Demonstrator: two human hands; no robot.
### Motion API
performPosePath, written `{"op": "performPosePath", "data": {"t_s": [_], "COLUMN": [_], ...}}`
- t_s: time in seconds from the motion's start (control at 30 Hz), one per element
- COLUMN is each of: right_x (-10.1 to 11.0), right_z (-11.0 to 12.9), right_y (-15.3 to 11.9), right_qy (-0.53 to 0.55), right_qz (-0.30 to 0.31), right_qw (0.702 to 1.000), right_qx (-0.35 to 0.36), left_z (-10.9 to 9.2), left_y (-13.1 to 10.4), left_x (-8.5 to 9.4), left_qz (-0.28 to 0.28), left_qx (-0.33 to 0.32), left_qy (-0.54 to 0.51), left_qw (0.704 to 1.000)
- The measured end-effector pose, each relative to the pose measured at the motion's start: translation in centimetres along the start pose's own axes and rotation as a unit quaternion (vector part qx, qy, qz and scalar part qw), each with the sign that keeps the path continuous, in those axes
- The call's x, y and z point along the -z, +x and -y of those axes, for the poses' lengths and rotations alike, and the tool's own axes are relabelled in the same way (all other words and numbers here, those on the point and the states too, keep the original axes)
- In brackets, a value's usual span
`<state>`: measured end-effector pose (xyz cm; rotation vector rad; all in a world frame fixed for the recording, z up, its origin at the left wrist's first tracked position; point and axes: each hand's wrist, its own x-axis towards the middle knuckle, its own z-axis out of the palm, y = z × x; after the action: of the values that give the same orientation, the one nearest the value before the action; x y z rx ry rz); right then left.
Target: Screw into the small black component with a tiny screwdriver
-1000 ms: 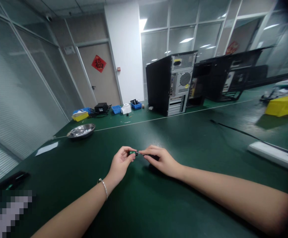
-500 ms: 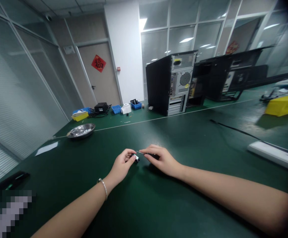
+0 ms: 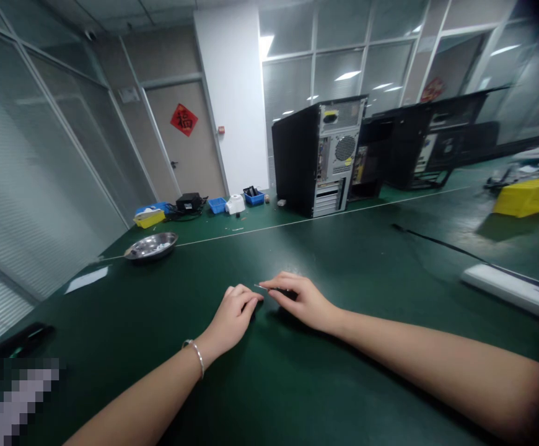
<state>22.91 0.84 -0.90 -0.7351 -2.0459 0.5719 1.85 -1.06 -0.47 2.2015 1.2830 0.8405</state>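
Observation:
My left hand (image 3: 235, 314) is closed, palm down over the green table, with its fingers bent toward my right hand. A small black part shows only as a dark edge (image 3: 253, 316) under the fingers, the rest of it hidden. My right hand (image 3: 301, 299) lies just to the right, closed on a slim tool with a thin metal tip (image 3: 259, 286). Its dark handle runs back into the palm. The tip points left, close to my left fingertips; whether it touches anything I cannot tell.
A steel bowl (image 3: 152, 246) with small pale pieces stands to the left, near a white sheet (image 3: 86, 280). Computer cases (image 3: 318, 158), blue trays (image 3: 253, 197) and a black box line the back. To the right are a white power strip (image 3: 513, 291) with its cable and a yellow bin (image 3: 530, 198).
My left hand has turned palm down, so its fingers now cover the small black part, whose light face showed before. My right hand and the tool have barely moved.

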Motion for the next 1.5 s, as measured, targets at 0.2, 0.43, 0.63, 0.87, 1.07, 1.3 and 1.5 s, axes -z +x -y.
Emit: {"op": "performPosePath", "data": {"t_s": [0.2, 0.43, 0.63, 0.87, 1.07, 1.3, 1.5], "right_x": [0.0, 0.2, 0.6, 0.6, 0.8, 1.0, 1.0], "right_z": [-0.1, -0.1, 0.4, 0.6, 0.5, 0.3, 0.4], "right_y": [0.0, -0.4, -0.7, -0.7, -0.6, -0.5, -0.5], "right_qy": [-0.001, -0.046, -0.125, -0.151, -0.150, -0.150, -0.146], "right_qz": [0.004, 0.063, 0.108, 0.130, 0.138, 0.139, 0.139], "right_qw": [1.000, 0.997, 0.985, 0.978, 0.977, 0.976, 0.977], "right_qx": [0.002, -0.024, -0.047, -0.053, -0.063, -0.073, -0.071], "left_z": [0.1, -0.9, -1.8, -2.5, -3.5, -3.6, -3.2], "left_y": [0.0, -0.1, -0.4, -0.5, -0.6, -0.8, -0.6], "left_x": [0.0, 0.9, -0.1, -0.7, -0.1, -0.1, -0.5], "left_qz": [-0.024, 0.029, 0.039, 0.038, 0.082, 0.099, 0.082], "left_qx": [-0.003, -0.024, -0.006, 0.015, 0.017, -0.001, -0.006], "left_qy": [0.015, 0.153, 0.126, 0.034, 0.048, 0.064, 0.070], "left_qw": [1.000, 0.988, 0.991, 0.999, 0.995, 0.993, 0.994]}}
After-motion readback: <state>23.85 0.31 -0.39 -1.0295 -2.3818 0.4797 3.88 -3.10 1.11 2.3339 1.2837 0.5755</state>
